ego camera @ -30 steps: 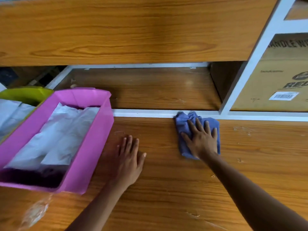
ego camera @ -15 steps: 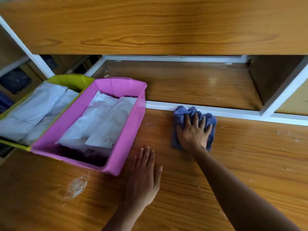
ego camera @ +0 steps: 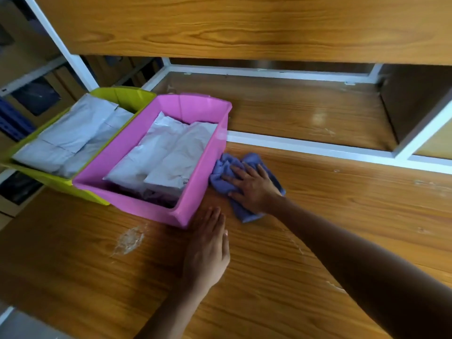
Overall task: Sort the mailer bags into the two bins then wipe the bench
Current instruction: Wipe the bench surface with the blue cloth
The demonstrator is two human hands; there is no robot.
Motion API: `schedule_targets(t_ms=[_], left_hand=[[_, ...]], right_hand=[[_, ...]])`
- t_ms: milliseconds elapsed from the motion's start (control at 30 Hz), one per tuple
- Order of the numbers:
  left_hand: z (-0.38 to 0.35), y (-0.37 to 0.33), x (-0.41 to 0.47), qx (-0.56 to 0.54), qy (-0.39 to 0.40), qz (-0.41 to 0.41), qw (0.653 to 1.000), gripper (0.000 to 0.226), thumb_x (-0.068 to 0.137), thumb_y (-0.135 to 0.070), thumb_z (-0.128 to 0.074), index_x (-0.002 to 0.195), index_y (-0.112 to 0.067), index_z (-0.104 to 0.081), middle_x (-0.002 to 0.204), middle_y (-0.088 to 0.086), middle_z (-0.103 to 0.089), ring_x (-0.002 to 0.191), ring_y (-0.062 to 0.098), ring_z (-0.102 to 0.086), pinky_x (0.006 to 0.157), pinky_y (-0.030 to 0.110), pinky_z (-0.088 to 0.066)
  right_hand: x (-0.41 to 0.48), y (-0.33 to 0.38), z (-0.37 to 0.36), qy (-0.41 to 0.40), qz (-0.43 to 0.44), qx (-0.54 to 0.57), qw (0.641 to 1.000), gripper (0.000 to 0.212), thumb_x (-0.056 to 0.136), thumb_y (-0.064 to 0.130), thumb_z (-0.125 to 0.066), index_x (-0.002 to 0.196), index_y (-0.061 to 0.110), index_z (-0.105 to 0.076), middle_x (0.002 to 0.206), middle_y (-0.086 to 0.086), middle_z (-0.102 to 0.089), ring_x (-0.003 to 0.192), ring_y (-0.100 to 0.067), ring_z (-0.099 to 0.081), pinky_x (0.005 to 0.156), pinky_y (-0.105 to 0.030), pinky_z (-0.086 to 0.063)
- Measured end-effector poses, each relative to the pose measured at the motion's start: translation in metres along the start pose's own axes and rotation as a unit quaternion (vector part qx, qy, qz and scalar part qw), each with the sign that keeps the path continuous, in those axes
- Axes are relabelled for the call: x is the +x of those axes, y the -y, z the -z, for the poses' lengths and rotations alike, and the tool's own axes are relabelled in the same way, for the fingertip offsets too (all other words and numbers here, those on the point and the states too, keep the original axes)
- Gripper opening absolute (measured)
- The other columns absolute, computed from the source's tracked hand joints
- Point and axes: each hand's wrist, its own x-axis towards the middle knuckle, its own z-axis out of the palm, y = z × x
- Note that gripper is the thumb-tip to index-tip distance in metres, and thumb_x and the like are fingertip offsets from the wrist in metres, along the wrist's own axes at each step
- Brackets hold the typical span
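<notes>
- Right hand (ego camera: 252, 185), fingers spread, presses crumpled blue cloth (ego camera: 220, 173) on wood-grain bench (ego camera: 318, 228), against pink plastic bin's (ego camera: 208, 165) 3 o'clock wall.
- Left hand (ego camera: 208, 250) flat, fingers together, at bin's 5 o'clock.
- Grey mailer bags (ego camera: 171, 152) lie in it and in lime-green plastic bin (ego camera: 127, 97) at 9 o'clock.

Cloth (ego camera: 220, 176) now beside pink bin (ego camera: 137, 206)
</notes>
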Motion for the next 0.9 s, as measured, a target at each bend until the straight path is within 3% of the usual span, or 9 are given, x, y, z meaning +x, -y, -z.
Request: schedule_targets(t_ms=[100, 233, 300, 400, 500, 600, 700, 767, 900], left_hand=[[0.001, -0.001, -0.01, 0.011, 0.008, 0.003, 1.0, 0.048, 0.093, -0.027, -0.038, 0.129, 0.0, -0.057, 0.141, 0.015, -0.051, 0.134, 0.028, -0.044, 0.108, 0.042, -0.038], [0.008, 0.007, -0.029, 0.018, 0.037, -0.034, 0.999, 0.053, 0.096, -0.033, -0.034, 0.136, -0.002, -0.05, 0.148, 0.012, -0.042, 0.139, 0.028, -0.036, 0.112, 0.042, -0.028], [0.012, 0.013, -0.038, 0.011, 0.043, -0.052, 0.998, 0.052, 0.096, -0.033, -0.034, 0.136, -0.003, -0.05, 0.149, 0.011, -0.041, 0.14, 0.026, -0.035, 0.114, 0.038, -0.024], [0.019, 0.024, -0.054, -0.027, 0.043, -0.069, 0.996, 0.05, 0.097, -0.031, -0.034, 0.133, -0.002, -0.053, 0.147, 0.011, -0.044, 0.139, 0.026, -0.037, 0.115, 0.037, -0.025], [0.023, 0.034, -0.071, -0.064, 0.041, -0.076, 0.994, 0.048, 0.097, -0.03, -0.036, 0.13, 0.0, -0.055, 0.145, 0.013, -0.046, 0.138, 0.028, -0.038, 0.111, 0.044, -0.034], [0.032, 0.042, -0.09, -0.075, 0.032, -0.092, 0.992, 0.049, 0.097, -0.031, -0.036, 0.131, -0.002, -0.055, 0.145, 0.013, -0.046, 0.139, 0.028, -0.036, 0.111, 0.044, -0.032], [0.037, 0.047, -0.105, -0.061, 0.039, -0.101, 0.992, 0.052, 0.098, -0.034, -0.032, 0.135, -0.003, -0.051, 0.148, 0.012, -0.042, 0.142, 0.027, -0.031, 0.114, 0.044, -0.029], [0.04, 0.048, -0.109, -0.065, 0.048, -0.089, 0.993, 0.054, 0.098, -0.034, -0.027, 0.137, -0.003, -0.048, 0.15, 0.011, -0.039, 0.143, 0.026, -0.028, 0.117, 0.042, -0.024], [0.046, 0.048, -0.112, -0.06, 0.057, -0.07, 0.994, 0.055, 0.096, -0.031, -0.025, 0.133, -0.001, -0.052, 0.145, 0.015, -0.046, 0.14, 0.032, -0.034, 0.114, 0.047, -0.029]], right_hand=[[-0.043, -0.013, 0.003, 0.023, 0.079, 0.0, 0.997, 0.067, 0.087, 0.066, -0.013, 0.149, 0.045, -0.022, 0.162, 0.006, -0.016, 0.15, -0.022, -0.009, 0.118, -0.05, -0.006], [-0.062, -0.049, 0.009, -0.013, -0.177, 0.028, 0.984, 0.06, 0.093, 0.066, -0.019, 0.15, 0.045, -0.019, 0.163, 0.004, -0.013, 0.15, -0.025, -0.007, 0.118, -0.053, -0.007], [-0.066, -0.022, 0.006, -0.037, -0.238, 0.024, 0.97, 0.061, 0.092, 0.065, -0.02, 0.149, 0.043, -0.023, 0.162, 0.002, -0.016, 0.149, -0.028, -0.008, 0.116, -0.058, -0.008], [-0.083, 0.042, -0.005, -0.014, -0.126, 0.013, 0.992, 0.066, 0.087, 0.067, -0.015, 0.149, 0.046, -0.02, 0.162, 0.004, -0.017, 0.15, -0.026, -0.008, 0.117, -0.057, -0.008], [-0.119, 0.039, -0.003, 0.009, -0.045, 0.002, 0.999, 0.071, 0.084, 0.076, -0.011, 0.149, 0.048, -0.017, 0.161, 0.006, -0.02, 0.15, -0.023, -0.01, 0.119, -0.052, -0.01], [-0.16, -0.008, 0.002, -0.022, -0.214, 0.006, 0.977, 0.082, 0.078, 0.083, -0.003, 0.15, 0.045, -0.017, 0.162, 0.002, -0.018, 0.15, -0.025, -0.011, 0.117, -0.053, -0.011], [-0.183, 0.0, 0.005, -0.043, -0.413, 0.037, 0.909, 0.069, 0.089, 0.071, -0.02, 0.151, 0.04, -0.019, 0.163, -0.002, -0.014, 0.15, -0.03, -0.007, 0.117, -0.058, -0.008], [-0.178, 0.053, -0.001, -0.03, -0.388, 0.032, 0.921, 0.067, 0.091, 0.068, -0.024, 0.151, 0.041, -0.015, 0.163, -0.001, -0.009, 0.15, -0.029, -0.003, 0.117, -0.058, -0.005], [-0.194, 0.151, -0.015, 0.002, -0.164, 0.019, 0.986, 0.07, 0.084, 0.073, -0.012, 0.15, 0.048, -0.012, 0.163, 0.005, -0.007, 0.151, -0.023, 0.0, 0.119, -0.053, -0.002]])
